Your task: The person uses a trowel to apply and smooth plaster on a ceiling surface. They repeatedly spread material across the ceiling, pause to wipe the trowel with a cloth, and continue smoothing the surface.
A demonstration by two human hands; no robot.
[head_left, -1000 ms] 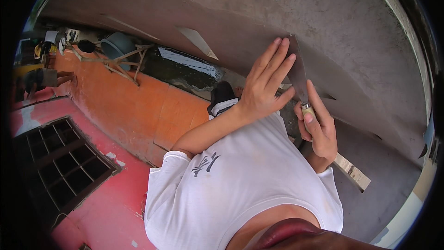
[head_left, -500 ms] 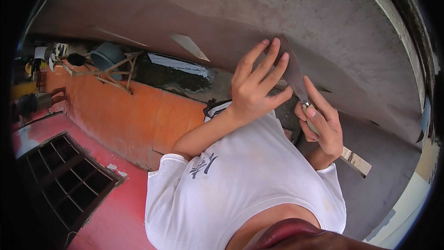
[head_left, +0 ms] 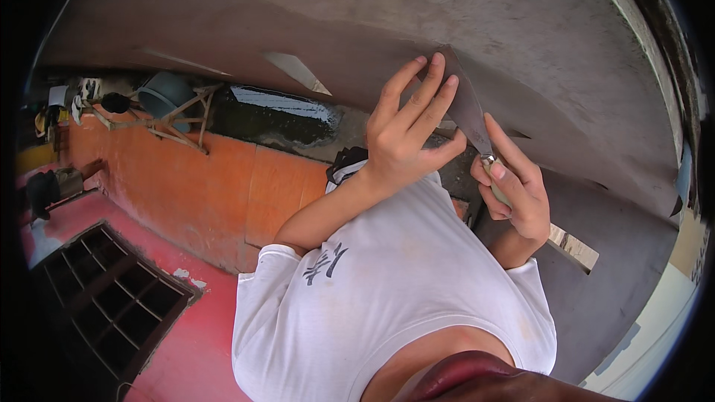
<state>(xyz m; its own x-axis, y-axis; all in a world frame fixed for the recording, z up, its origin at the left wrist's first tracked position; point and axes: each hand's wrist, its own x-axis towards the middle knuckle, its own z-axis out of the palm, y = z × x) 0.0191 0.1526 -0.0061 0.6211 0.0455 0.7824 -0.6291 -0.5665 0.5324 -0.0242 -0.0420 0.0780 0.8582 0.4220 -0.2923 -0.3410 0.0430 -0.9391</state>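
Observation:
My right hand (head_left: 523, 208) grips the pale handle (head_left: 497, 187) of a metal putty knife, index finger stretched along the blade's edge. That triangular blade (head_left: 468, 119) points up against a rough grey plastered wall (head_left: 536, 22). Over the blade's left side is my left hand (head_left: 402, 134), fingers spread and slightly bent, with fingertips at or on the metal near its tip; exact contact is hard to tell.
An orange wall (head_left: 171, 179) and a pink wall (head_left: 186, 327) with a barred window (head_left: 104, 305) are on the left. A blue-grey tub (head_left: 158, 93) sits in a wooden stand (head_left: 190, 123) beside a wet dark trough (head_left: 272, 123). A person (head_left: 56, 193) is at far left.
Both my hands and the knife have moved slightly up and left in the view. My left fingers are a little more bent than a second ago. The background has shifted slightly as well.

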